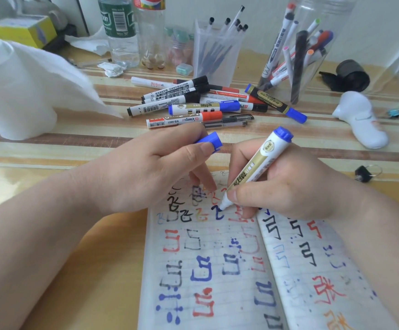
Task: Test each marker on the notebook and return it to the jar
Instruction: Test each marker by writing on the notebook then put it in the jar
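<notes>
My right hand (286,184) grips a white and gold marker with a blue end (262,160), tilted, its tip touching the open notebook (217,270) at a fresh blue stroke. My left hand (150,170) pinches the marker's blue cap (211,142) between thumb and forefinger, its other fingers resting on the top of the page. The notebook pages are covered with black, red and blue test marks. A clear jar (310,44) at the back right holds several markers upright. A loose pile of markers (193,103) lies on the table beyond my hands.
A clear cup of pens (217,51) stands behind the pile. Two plastic bottles (122,32) stand at the back. A tissue roll (15,91) sits on the left, a white object (362,117) and a dark roll (350,76) on the right, a binder clip (363,173) nearby.
</notes>
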